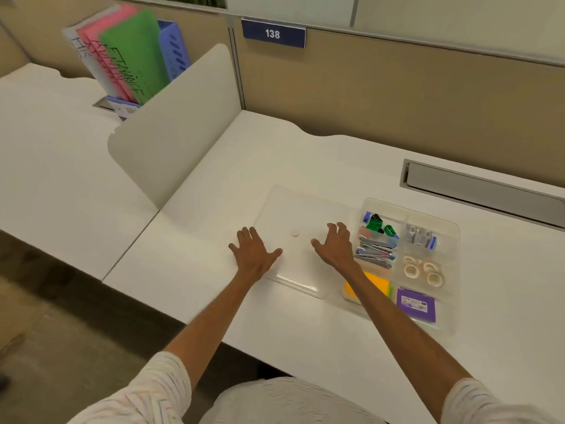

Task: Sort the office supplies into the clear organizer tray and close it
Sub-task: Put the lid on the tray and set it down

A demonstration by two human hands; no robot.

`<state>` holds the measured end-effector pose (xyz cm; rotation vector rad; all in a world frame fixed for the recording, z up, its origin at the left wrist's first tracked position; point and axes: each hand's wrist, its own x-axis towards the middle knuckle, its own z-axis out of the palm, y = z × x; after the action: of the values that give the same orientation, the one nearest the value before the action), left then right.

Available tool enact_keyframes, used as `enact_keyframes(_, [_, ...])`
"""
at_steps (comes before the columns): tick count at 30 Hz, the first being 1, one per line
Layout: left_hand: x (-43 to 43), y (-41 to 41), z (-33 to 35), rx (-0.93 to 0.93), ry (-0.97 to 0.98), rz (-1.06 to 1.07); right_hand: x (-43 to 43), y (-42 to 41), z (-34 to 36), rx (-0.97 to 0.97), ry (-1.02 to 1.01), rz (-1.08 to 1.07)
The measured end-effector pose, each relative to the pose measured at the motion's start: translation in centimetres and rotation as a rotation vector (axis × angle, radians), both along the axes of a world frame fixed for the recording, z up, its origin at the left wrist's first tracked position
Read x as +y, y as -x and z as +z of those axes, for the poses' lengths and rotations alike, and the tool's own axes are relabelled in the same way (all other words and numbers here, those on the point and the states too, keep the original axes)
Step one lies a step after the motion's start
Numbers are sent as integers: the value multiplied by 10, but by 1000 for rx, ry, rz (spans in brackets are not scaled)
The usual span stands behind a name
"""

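Observation:
The clear organizer tray (452,228) lies on the white desk at right, its compartments holding green and blue sharpeners (380,225), metal clips (374,251), staples (420,235), tape rolls (423,272), yellow sticky notes (377,281) and a purple packet (415,305). Its clear lid (301,215) lies flat on the desk just left of the tray, with a small round knob (295,233) at its middle. My left hand (253,252) is spread over the lid's left edge, fingers straight. My right hand (336,244) hovers over the lid's right side with fingers bent, holding nothing.
A white divider panel (174,133) rises at left of the desk. Behind it a blue file holder (172,50) holds green and pink folders. A grey cable slot (483,191) runs along the back right. The beige partition wall carries a sign reading 138 (273,33).

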<state>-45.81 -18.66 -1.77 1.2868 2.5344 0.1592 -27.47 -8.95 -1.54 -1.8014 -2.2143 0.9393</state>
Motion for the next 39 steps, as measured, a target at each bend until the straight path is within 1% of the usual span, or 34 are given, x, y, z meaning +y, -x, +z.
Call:
enact_keyframes(5, [3, 25, -12, -10, 96, -28, -11, 17, -11, -120, 66, -98])
enact_keyframes(7, [4, 29, -17, -24, 130, -30, -19, 21, -19, -161, 90, -105])
enact_keyframes(9, [4, 31, -21, -19, 122, -41, -26, 24, -28, -195, 86, -93])
enact_keyframes(14, [8, 36, -25, -14, 82, -44, -30, 29, -37, -193, 72, -105])
enact_keyframes(19, [17, 40, -22, 35, 69, -31, -23, 34, -38, -171, 81, -106])
enact_keyframes(22, [21, 42, -18, 2, 58, -3, -22, 36, -39, -157, 84, -108])
enact_keyframes(23, [22, 43, -17, -37, 44, 13, -22, 36, -39, -155, 82, -106])
enact_keyframes(27, [26, 49, -7, -287, -36, 48, -18, 36, -35, -199, 85, -98])
enact_keyframes(31, [31, 58, 3, -383, -77, 62, -11, 39, -22, -191, 126, -105])
enact_keyframes(33, [33, 63, 2, -493, -118, 114, -10, 40, -16, -137, 141, -112])
enact_keyframes(36, [35, 71, 10, -873, -242, 327, -12, 42, -5, -5, 163, -141])
enact_keyframes(37, [35, 73, 14, -946, -286, 359, -12, 43, -1, 58, 180, -151])
enact_keyframes(39, [38, 75, 23, -983, -355, 320, -14, 45, 11, 175, 202, -156])
